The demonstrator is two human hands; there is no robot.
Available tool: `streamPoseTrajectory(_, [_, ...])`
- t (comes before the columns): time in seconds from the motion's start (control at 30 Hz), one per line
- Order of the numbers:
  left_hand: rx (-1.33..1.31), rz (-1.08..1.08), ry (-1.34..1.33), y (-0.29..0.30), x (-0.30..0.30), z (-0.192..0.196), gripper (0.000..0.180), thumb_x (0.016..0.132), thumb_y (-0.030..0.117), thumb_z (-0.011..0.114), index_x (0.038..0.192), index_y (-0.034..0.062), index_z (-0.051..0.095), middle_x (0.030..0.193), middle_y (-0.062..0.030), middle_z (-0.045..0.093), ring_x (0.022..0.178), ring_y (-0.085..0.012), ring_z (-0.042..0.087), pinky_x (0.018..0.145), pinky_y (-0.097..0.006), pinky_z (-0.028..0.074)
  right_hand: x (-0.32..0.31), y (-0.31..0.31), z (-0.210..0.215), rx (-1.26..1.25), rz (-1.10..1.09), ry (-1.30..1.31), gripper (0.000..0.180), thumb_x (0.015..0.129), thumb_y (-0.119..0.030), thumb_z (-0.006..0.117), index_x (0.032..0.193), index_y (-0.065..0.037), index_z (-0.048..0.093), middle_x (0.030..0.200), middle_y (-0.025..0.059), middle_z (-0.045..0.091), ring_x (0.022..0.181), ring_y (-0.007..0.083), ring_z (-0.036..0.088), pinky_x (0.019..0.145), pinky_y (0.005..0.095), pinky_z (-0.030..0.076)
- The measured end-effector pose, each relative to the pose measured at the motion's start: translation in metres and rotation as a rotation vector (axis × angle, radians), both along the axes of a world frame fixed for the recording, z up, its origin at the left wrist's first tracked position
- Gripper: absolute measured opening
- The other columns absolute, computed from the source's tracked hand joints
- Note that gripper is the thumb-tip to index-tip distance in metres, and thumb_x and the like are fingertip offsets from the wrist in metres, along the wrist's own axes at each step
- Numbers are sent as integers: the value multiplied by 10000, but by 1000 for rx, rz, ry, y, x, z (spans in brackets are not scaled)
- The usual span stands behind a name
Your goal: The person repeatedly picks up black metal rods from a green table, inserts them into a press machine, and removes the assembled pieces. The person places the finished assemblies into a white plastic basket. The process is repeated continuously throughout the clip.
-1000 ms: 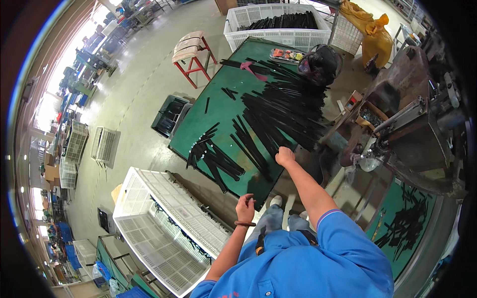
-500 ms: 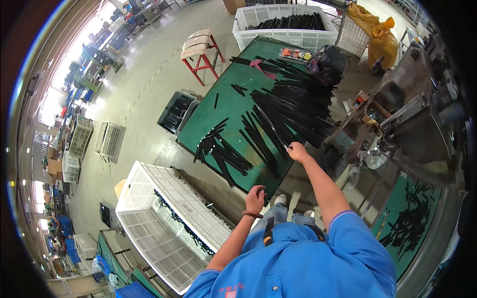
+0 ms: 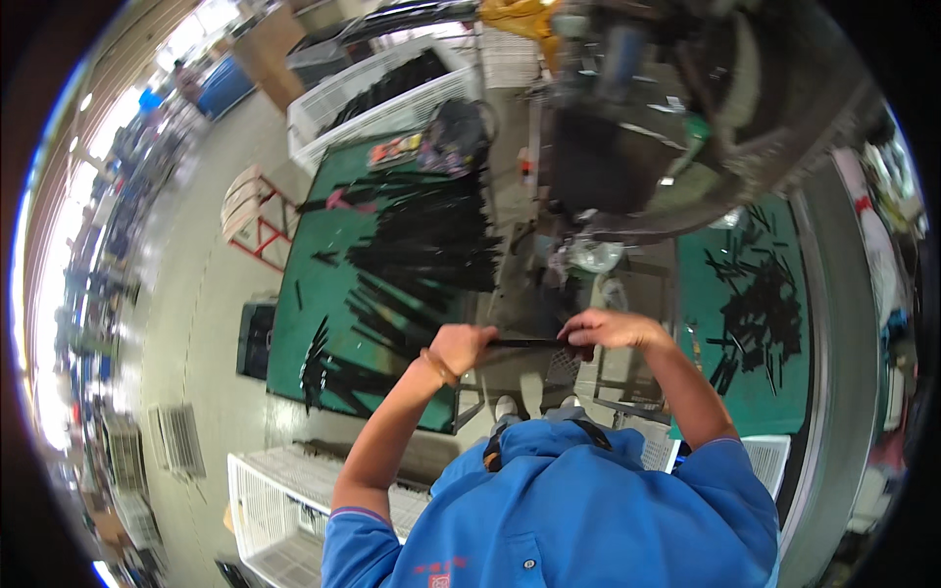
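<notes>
Stretched level between my hands is a thin black strip point(image 3: 527, 343), held out in front of my body. My left hand point(image 3: 463, 347) is closed round its left end. At the other end, my right hand point(image 3: 610, 329) has its fingers curled over the strip, partly hiding it. To the left, a dense pile of long black strips point(image 3: 426, 230) covers much of a green table point(image 3: 306, 269). A smaller bunch of black strips point(image 3: 338, 377) lies near that table's front edge.
A dark machine point(image 3: 627, 147) stands ahead to the right. Short black pieces point(image 3: 760, 309) lie scattered on a second green table point(image 3: 774, 416). White crates point(image 3: 306, 147) stand at the back and lower left. A red-framed stool point(image 3: 257, 220) is beyond the table.
The view has swung right. My right hand has left the pile with a strip, and my left hand has risen to take its other end.
</notes>
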State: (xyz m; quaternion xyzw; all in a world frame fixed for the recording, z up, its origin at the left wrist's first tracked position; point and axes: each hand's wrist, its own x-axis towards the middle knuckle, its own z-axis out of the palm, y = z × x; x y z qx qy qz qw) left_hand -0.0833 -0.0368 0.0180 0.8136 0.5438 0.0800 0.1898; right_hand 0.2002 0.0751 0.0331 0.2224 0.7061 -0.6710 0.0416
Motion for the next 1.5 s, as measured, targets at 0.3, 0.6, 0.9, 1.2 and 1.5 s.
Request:
streamPoseTrajectory(0.3, [-777,392,-1258,20,102,23,229,948,211,472,1095,52,545,736,27,498,526,-36,406,445,-183,319,10,139,-77,1374,-822,-128,162,787,-67,538,926,-27,609,861,153,634,844,307,614,727,399,481])
streamPoseTrajectory(0.6, [-706,457,-1668,59,120,22,206,947,200,479,1065,43,539,775,-7,569,550,-65,474,475,-189,367,-10,147,-80,1253,-838,-124,204,769,-58,542,963,-32,599,914,149,629,888,313,601,764,398,469])
streamPoseTrajectory(0.9, [-744,587,-1658,63,118,31,190,941,205,491,1053,71,567,783,16,579,557,-55,471,472,-173,345,-11,152,-78,1194,-881,-76,252,751,-48,547,999,-37,590,967,144,625,933,319,587,800,397,457])
streamPoseTrajectory(1.2, [-765,600,-1748,69,124,14,205,941,228,493,1043,61,553,789,2,580,539,-61,482,438,-184,354,15,128,-70,800,-1007,225,303,733,-39,551,1035,-42,581,1020,140,620,977,326,573,837,395,445])
streamPoseTrajectory(1.5, [-623,683,-1673,66,134,-17,143,929,210,527,969,74,541,793,-25,606,586,-76,544,464,-194,399,-34,65,-50,1794,-626,116,146,881,-104,493,995,-43,561,886,106,589,799,246,578,731,341,469])
